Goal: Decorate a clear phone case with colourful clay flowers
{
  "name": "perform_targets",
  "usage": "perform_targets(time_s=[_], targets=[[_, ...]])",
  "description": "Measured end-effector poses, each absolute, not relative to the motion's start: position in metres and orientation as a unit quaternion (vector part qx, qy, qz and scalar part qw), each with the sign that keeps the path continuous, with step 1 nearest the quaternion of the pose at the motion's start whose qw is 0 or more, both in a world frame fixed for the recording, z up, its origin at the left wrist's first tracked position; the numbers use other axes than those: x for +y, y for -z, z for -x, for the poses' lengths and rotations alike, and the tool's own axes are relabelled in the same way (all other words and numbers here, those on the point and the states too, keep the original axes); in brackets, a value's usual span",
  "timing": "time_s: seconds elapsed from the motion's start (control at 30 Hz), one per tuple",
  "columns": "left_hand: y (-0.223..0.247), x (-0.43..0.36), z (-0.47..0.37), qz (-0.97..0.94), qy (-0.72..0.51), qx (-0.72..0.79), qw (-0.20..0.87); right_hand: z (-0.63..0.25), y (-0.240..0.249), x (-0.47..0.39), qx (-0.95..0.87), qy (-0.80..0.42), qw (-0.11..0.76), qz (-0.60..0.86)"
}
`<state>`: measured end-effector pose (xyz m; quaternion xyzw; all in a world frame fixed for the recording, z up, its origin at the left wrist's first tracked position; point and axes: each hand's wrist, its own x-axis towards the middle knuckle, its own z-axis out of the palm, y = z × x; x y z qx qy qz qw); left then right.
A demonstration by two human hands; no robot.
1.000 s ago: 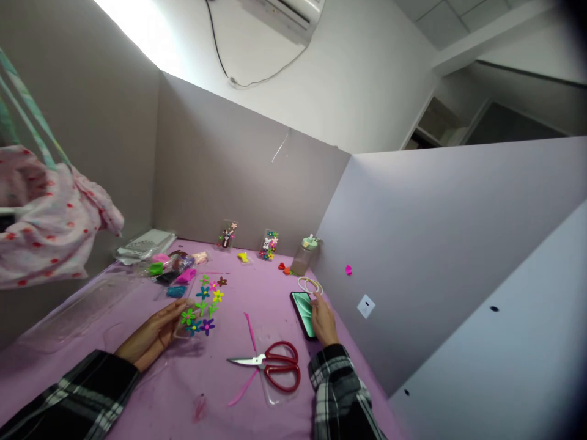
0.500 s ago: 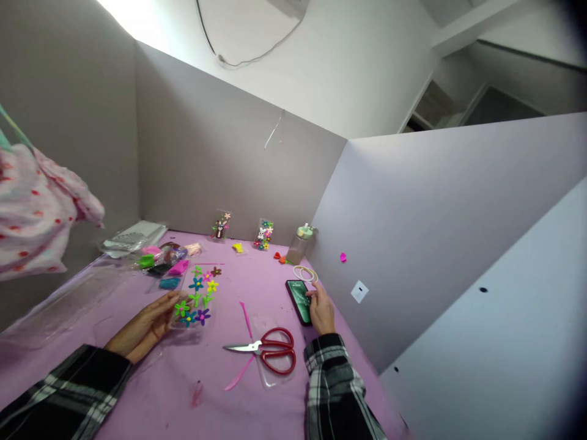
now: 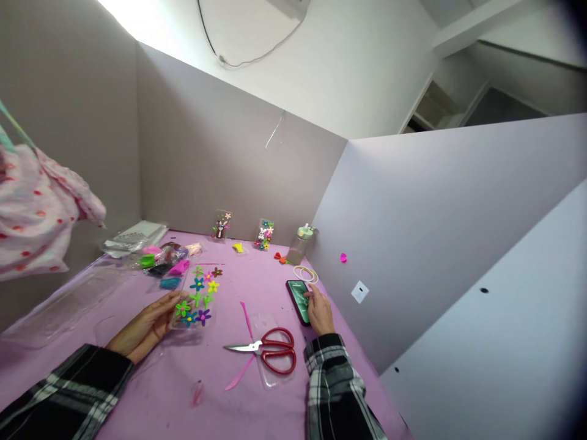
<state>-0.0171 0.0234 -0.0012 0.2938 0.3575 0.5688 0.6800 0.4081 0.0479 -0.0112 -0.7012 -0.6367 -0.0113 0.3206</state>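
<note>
My left hand (image 3: 151, 321) is closed on the edge of a clear phone case (image 3: 211, 311), holding it a little above the pink table. Clay flowers (image 3: 197, 284) in green, blue, yellow, pink, brown and purple cover the case. My right hand (image 3: 320, 311) rests at the side of a black phone (image 3: 298, 299) with a lit green screen. Its index finger is stretched over the screen and the other fingers are partly curled, with nothing held. Between my hands lie red-handled scissors (image 3: 277, 350), blades parted, across a clear plastic case (image 3: 275, 384) and a pink strip (image 3: 239, 376).
Bags of coloured clay (image 3: 180, 267) and clear packaging (image 3: 68, 305) lie at the left. Two decorated cases (image 3: 265, 235) lean on the back panel. A green-lidded bottle (image 3: 299, 246) and pale rings (image 3: 306, 274) stand near the right panel. A spotted pink cloth (image 3: 46, 211) hangs at far left.
My right index finger has shifted slightly over the phone screen. My left hand and the flowered case stay almost still.
</note>
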Motion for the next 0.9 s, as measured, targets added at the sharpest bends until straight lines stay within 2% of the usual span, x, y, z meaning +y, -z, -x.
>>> perform_targets(time_s=[0.53, 0.77, 0.9], targets=[[-0.002, 0.021, 0.016, -0.287, -0.571, 0.353, 0.683, -0.412, 0.007, 0.040, -0.625, -0.004, 0.341, 0.703], [-0.009, 0.017, 0.014, -0.279, -0.565, 0.363, 0.686, -0.414, 0.001, 0.036, -0.603, -0.046, 0.397, 0.691], [-0.012, 0.016, 0.012, -0.289, -0.566, 0.367, 0.679, -0.414, -0.008, 0.033, -0.563, -0.064, 0.463, 0.682]])
